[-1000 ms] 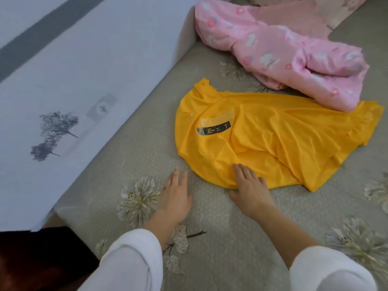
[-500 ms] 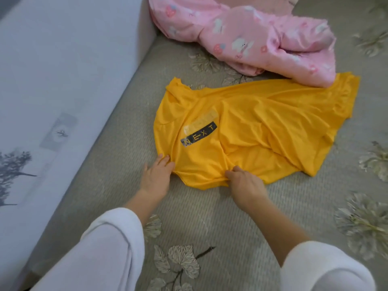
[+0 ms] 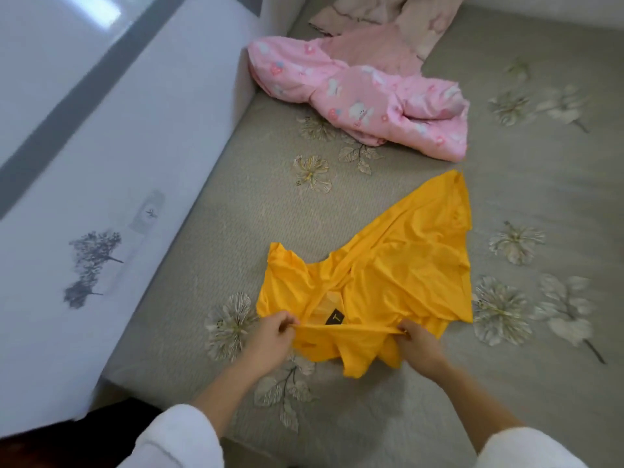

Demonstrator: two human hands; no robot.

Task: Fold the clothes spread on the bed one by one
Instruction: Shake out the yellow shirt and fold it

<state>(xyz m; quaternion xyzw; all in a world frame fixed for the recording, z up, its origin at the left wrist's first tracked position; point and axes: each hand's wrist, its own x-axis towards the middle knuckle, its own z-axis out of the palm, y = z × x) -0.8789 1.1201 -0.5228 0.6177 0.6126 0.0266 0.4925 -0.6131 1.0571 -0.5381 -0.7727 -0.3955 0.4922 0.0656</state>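
Left hand (image 3: 273, 339) and right hand (image 3: 418, 346): each grip pinches the near edge of the yellow shirt (image 3: 388, 265), raised off the bed (image 3: 219, 214). Black label mostly hidden in folds. Earlier the shirt lay flat, touching the pink garment (image 3: 364, 106); now apart.

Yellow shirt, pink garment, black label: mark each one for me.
yellow shirt (image 3: 415, 265): head view, on the spread cloth of its body.
pink garment (image 3: 371, 106): head view, on its printed middle.
black label (image 3: 336, 319): head view, on the centre of the patch near the held edge.
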